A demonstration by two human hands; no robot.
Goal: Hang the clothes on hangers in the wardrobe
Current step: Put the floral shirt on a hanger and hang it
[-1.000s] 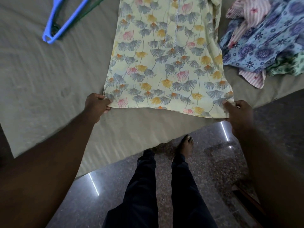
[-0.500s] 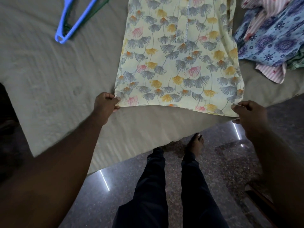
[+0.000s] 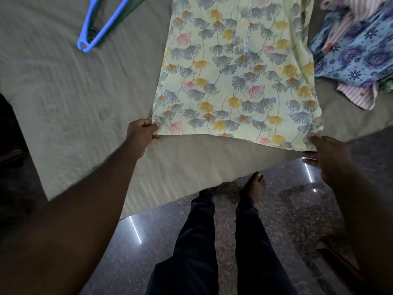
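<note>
A pale yellow garment (image 3: 238, 67) printed with grey, yellow and pink fan flowers lies spread flat on the bed (image 3: 70, 99), its hem toward me. My left hand (image 3: 141, 133) pinches the hem's left corner. My right hand (image 3: 328, 154) pinches the hem's right corner at the bed's edge. A blue plastic hanger (image 3: 102, 26) lies on the bed at the upper left, with a green hanger (image 3: 136, 3) partly under it. The garment's top end is cut off by the frame.
A heap of other clothes (image 3: 359, 52), blue floral and pink striped, sits on the bed at the upper right. Below the bed edge are a dark polished floor (image 3: 293, 209) and my legs (image 3: 212, 241). A wooden piece (image 3: 340, 265) shows at the lower right.
Both hands keep pinching the hem corners. The view has drifted, so the garment, hangers and clothes heap sit further right in the frame; the hem looks pulled a little straighter.
</note>
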